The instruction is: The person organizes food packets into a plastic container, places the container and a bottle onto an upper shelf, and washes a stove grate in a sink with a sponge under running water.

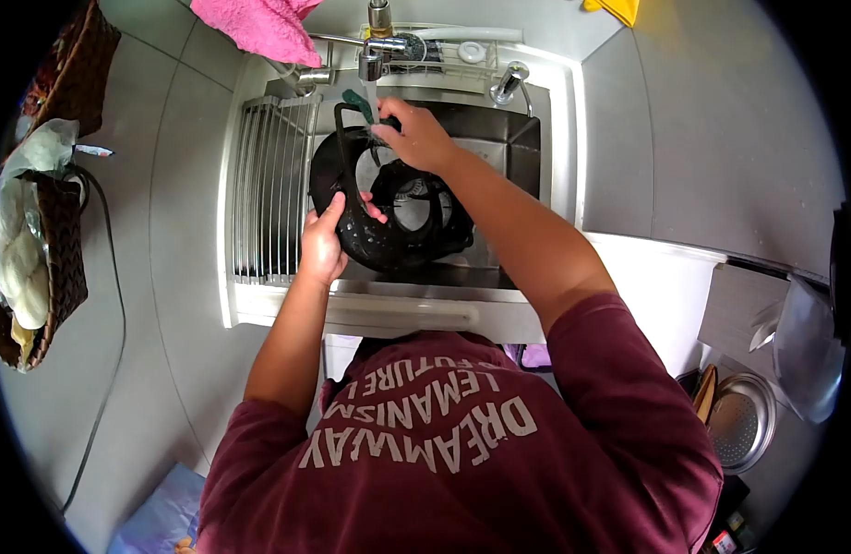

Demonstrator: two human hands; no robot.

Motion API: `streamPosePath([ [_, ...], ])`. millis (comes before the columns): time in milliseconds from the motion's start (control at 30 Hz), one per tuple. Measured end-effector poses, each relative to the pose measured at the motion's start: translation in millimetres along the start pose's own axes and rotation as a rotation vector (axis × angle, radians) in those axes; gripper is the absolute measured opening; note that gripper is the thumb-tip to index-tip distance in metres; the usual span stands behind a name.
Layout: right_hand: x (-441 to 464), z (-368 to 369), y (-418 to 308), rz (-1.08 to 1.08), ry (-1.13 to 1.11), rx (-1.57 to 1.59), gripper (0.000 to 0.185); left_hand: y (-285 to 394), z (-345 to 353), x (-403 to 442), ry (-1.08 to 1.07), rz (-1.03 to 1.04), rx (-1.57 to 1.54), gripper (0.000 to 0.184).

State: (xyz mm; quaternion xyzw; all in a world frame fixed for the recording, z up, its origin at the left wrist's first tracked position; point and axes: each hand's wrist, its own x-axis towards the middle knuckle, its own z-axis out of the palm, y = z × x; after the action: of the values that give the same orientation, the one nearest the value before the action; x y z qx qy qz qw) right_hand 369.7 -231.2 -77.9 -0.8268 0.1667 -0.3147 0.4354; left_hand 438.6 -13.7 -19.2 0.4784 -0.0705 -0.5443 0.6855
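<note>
My left hand (324, 242) grips the left rim of a wet black round plastic part (381, 242). The thumb lies on top and some fingertips show through an opening. This part has a large centre hole and an upright loop like a handle; its exact kind I cannot make out. It is held tilted over the metal sink (525, 148). Under the tap (371, 63), my right hand (414, 137) is closed on a dark green scrub pad (356, 102), partly hidden by the fingers. Running water falls onto the pad and fingertips.
A roll-up metal drying rack (269, 189) covers the sink's left side. Behind the tap stands a wire caddy (453, 55), with a soap dispenser (510, 81) to its right. A pink cloth (259, 28) hangs at upper left. Woven baskets (67, 268) stand far left.
</note>
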Motion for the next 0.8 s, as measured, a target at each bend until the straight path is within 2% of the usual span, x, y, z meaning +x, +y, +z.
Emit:
streamPosePath([
  [33,0.8,-0.5,-3.7,-0.008,0.015,0.001,0.027,1.1,0.4,-0.6,-0.004,-0.011,0.007,0.039],
  [133,-20.5,-25.9,32.9,0.250,-0.201,-0.213,0.027,8.0,-0.9,-2.8,0.030,0.051,-0.013,0.040],
  [233,-43.5,-38.0,36.5,0.337,-0.080,-0.164,0.026,6.3,-4.7,-0.3,0.078,0.114,-0.081,0.041],
  [267,-50.5,-35.9,36.5,0.227,-0.071,-0.165,0.024,3.6,-6.7,1.0,0.092,0.135,-0.107,0.041],
  [367,-69.8,-26.5,6.1,0.228,-0.088,-0.129,0.022,-0.6,-6.3,11.2,0.186,0.193,-0.217,0.038],
  [500,-99.0,-30.0,-52.0,0.504,0.001,-0.063,0.020,-1.7,-8.7,23.5,0.236,0.234,-0.219,0.040],
  [600,-117.8,-1.9,-72.6,0.294,0.246,0.178,0.017,-7.8,-1.8,27.3,0.267,0.239,-0.200,0.043],
  [633,-114.2,2.5,-87.0,0.243,0.238,0.176,0.016,-13.0,-0.6,31.0,0.257,0.227,-0.244,0.039],
  [700,-100.7,12.2,-111.5,0.037,0.267,0.172,0.016,-23.1,10.3,37.8,0.449,0.300,-0.212,0.032],
  [800,-92.3,6.6,-120.2,-0.008,0.227,0.167,0.016,-24.3,13.4,39.2,0.430,0.274,-0.237,0.027],
])
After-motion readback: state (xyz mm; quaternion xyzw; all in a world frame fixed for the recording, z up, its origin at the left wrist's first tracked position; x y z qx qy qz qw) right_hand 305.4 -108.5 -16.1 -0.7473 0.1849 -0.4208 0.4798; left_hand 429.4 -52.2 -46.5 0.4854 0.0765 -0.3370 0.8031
